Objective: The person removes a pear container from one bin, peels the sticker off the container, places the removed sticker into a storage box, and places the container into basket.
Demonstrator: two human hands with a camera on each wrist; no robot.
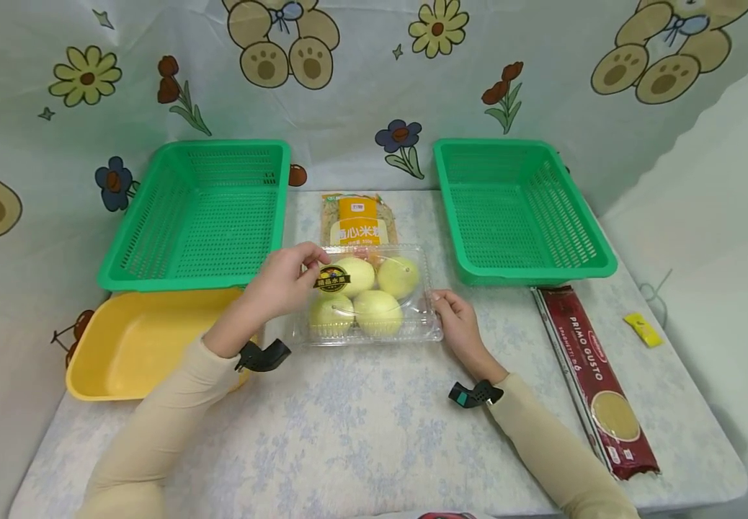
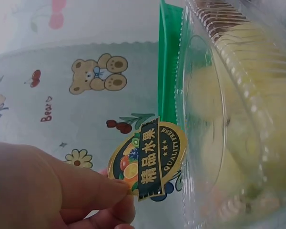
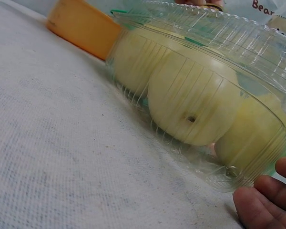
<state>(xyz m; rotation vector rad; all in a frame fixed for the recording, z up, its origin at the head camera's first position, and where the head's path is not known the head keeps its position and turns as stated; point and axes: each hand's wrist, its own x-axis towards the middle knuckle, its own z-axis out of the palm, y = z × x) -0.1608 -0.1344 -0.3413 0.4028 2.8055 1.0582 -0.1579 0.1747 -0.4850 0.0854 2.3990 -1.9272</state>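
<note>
A clear plastic fruit box (image 1: 413,328) with several pale yellow-green round fruits (image 1: 378,311) inside lies in the middle of the table, its lid on. My left hand (image 1: 286,281) is over the box's left side, pinching an oval black-and-gold sticker (image 2: 150,160) between thumb and finger. In the left wrist view the sticker stands upright beside the box's edge, its printed face toward the camera. At the box's right edge, my right hand (image 1: 458,324) holds the rim with its fingertips. The right wrist view has these fingers (image 3: 257,205) close by the lower corner.
Behind the box lies a noodle bag (image 1: 357,220), partly covered by it. Green baskets stand at the back left (image 1: 195,277) and back right (image 1: 536,274). A yellow basin (image 1: 153,346) sits left, a red spaghetti pack (image 1: 597,382) right, beside a small yellow packet (image 1: 643,329).
</note>
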